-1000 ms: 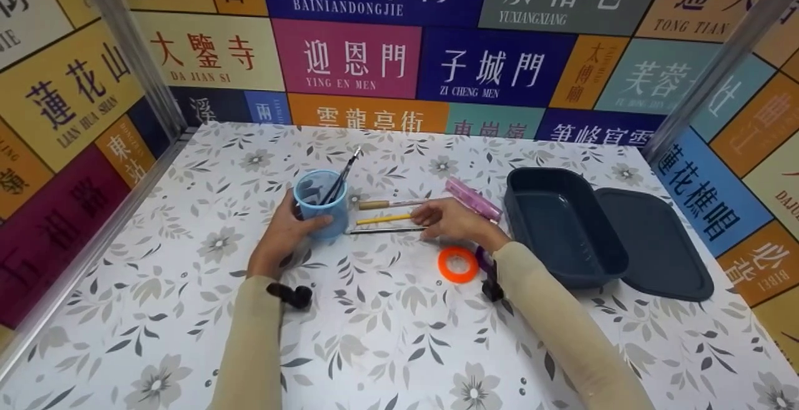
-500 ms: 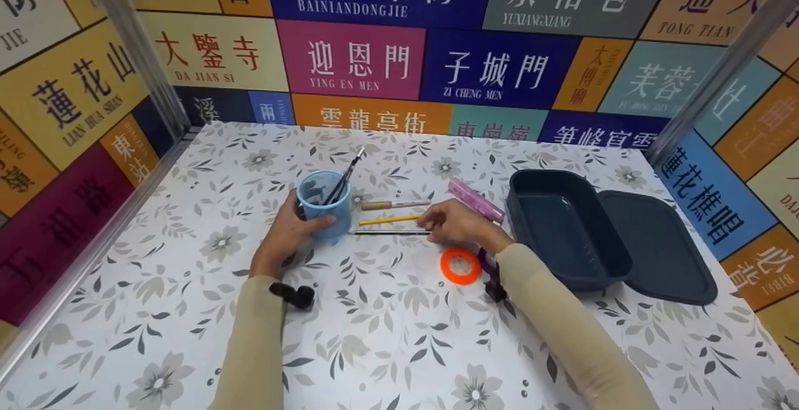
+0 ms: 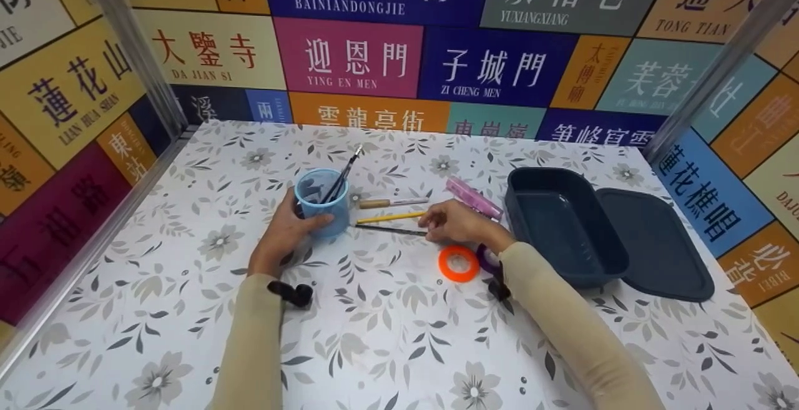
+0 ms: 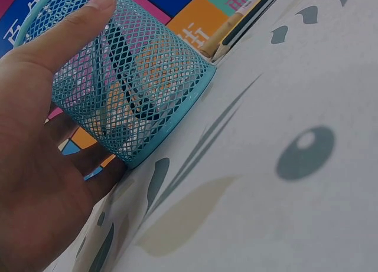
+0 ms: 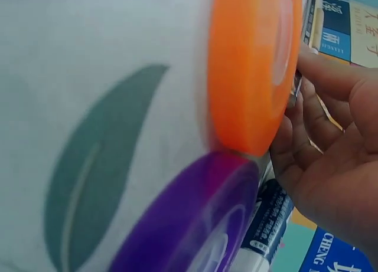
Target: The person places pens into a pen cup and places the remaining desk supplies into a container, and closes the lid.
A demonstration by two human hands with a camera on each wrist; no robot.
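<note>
My left hand (image 3: 284,229) grips a light blue mesh pen cup (image 3: 328,219) from its left side, thumb across the front. Two dark slim tools (image 3: 340,179) lean inside the cup, their silver ends above the rim. To the cup's right, my right hand (image 3: 455,223) pinches the right end of a thin black pen-like stick (image 3: 390,229); its far end points at the cup. A yellow pencil (image 3: 390,217) lies just beyond, its right end at my fingers. Behind that is a slim tool with a wooden handle (image 3: 374,204). In the right wrist view the fingers partly hide the pinched end.
Near my right wrist lie an orange tape roll (image 3: 459,264) and a purple tape roll (image 5: 189,213). A pink wrapped tube (image 3: 473,199) lies behind my right hand. At the right stand a dark blue open box (image 3: 565,226) and its flat lid (image 3: 661,244). Sign-covered panels enclose the table.
The left end of the black stick has swung slightly away from me, so it now lies aslant. My right hand has barely shifted; more of the purple tape shows. My left hand keeps its hold.
</note>
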